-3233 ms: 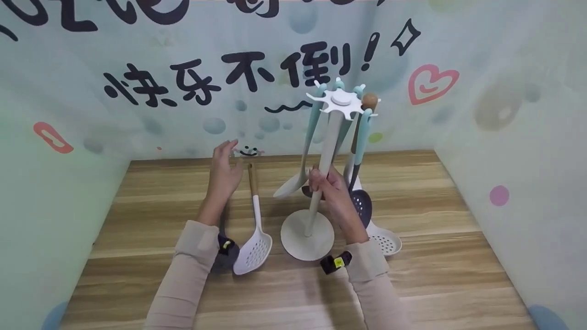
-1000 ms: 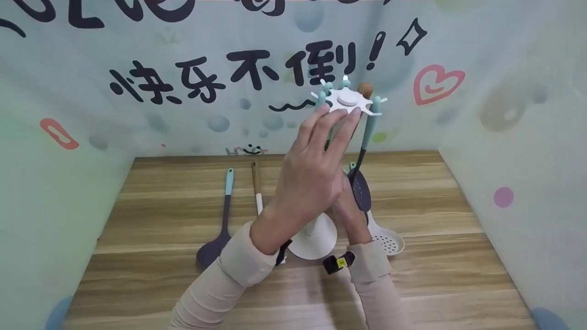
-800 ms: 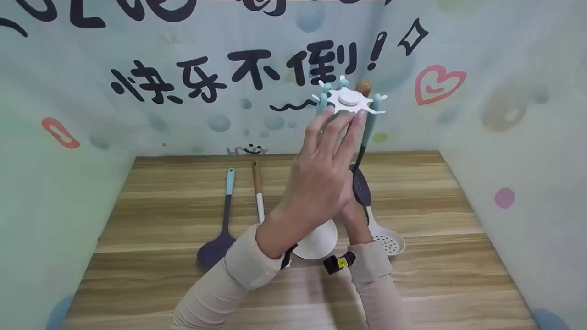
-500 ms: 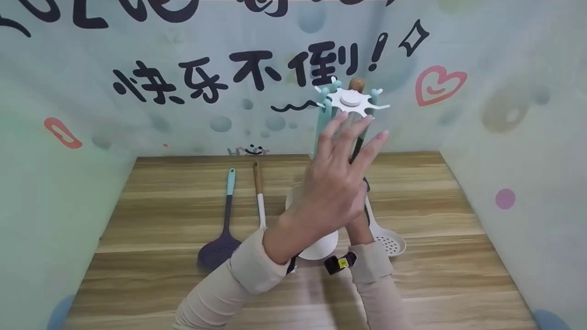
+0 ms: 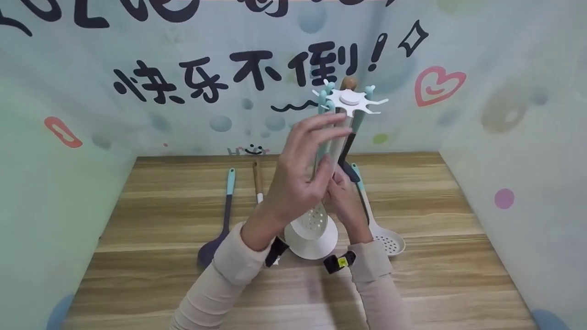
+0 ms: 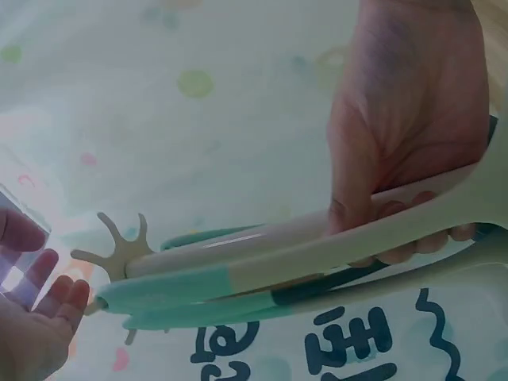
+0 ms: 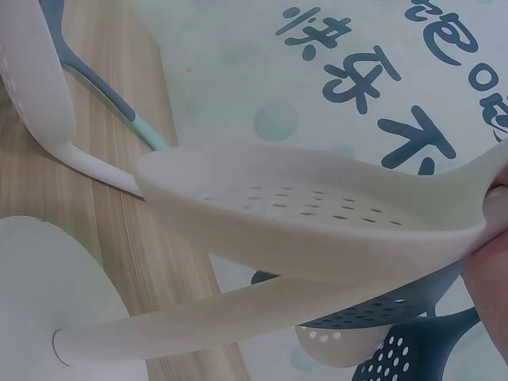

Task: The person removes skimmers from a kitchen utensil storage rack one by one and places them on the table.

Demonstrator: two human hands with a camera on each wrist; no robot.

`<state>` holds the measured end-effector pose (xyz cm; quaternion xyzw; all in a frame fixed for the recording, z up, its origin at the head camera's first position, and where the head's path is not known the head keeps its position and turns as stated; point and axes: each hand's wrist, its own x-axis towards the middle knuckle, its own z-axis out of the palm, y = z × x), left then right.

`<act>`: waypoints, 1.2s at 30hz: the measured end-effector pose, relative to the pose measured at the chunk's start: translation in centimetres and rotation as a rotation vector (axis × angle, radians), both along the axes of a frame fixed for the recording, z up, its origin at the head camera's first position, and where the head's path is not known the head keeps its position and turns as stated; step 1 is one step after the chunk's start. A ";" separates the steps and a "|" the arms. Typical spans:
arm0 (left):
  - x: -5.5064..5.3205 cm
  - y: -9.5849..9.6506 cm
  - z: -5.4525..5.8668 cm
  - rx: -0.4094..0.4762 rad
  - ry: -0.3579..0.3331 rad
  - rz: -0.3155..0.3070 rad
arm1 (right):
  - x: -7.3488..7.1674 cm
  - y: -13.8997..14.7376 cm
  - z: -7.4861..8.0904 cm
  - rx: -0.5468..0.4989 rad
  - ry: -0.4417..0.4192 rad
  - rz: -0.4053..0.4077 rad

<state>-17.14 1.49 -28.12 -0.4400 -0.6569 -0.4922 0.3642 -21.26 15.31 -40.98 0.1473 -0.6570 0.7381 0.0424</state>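
Dark turner (image 5: 226,215): on tabletop (image 5: 449,284), left of left hand (image 5: 296,176); blade partly behind left sleeve (image 5: 215,288).
Wood-handled turner (image 5: 258,178): between dark turner and left hand; lower part hidden by left arm in head view.
Slotted spoon (image 5: 388,239): just right of right hand (image 5: 345,201), white, pierced.
Edges: tabletop meets printed backdrop (image 5: 183,123) beyond both hands; right edge well apart from right hand.
Open room: plain wood right of slotted spoon and nearer than both hands, between sleeves.
Utensil rack (image 5: 351,97): between the hands; white, many-armed top, pale pole, round base; turquoise- and brown-handled utensils hang from it, a pierced white one (image 5: 312,223) before the base.
Left hand: raised beside upper rack, fingers extended, loose; contact cannot be told.
Right hand: wrapped round rack's pole, lower than left fingers.
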 end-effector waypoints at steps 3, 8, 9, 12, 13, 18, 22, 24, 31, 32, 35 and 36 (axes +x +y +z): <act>-0.6 -0.6 -1.0 0.043 -0.153 0.067 | 0.0 0.1 0.0 0.002 0.001 0.008; -1.4 -1.0 -2.9 -0.038 -0.445 0.112 | -0.1 0.1 0.1 -0.010 0.010 0.031; -1.6 -1.0 -3.2 -0.048 -0.484 0.107 | -0.2 0.0 0.1 -0.014 0.009 0.032; -1.8 -0.9 -4.2 -0.059 -0.576 0.089 | -0.2 0.0 0.2 -0.017 0.009 0.031; -1.9 -0.8 -4.5 -0.058 -0.598 0.083 | -0.2 -0.1 0.2 -0.019 0.008 0.029; -2.2 -0.7 -5.4 -0.054 -0.644 0.082 | -0.2 -0.1 0.3 -0.022 0.008 0.028; -2.3 -0.6 -5.7 -0.052 -0.636 0.098 | -0.1 0.0 0.2 -0.025 0.017 0.025; -2.3 -0.6 -5.8 -0.052 -0.631 0.100 | -0.1 0.0 0.2 -0.027 0.019 0.022; -2.3 -0.8 -5.8 -0.037 -0.601 0.110 | -0.2 -0.2 0.1 -0.028 0.028 0.026; -2.3 -0.8 -5.8 -0.035 -0.595 0.110 | -0.2 -0.2 0.1 -0.035 0.031 0.027; -2.3 -1.0 -5.7 -0.029 -0.574 0.109 | -0.3 -0.2 0.1 -0.052 0.049 0.034; -2.3 -1.0 -5.7 -0.029 -0.566 0.113 | -0.3 -0.2 0.1 -0.057 0.055 0.036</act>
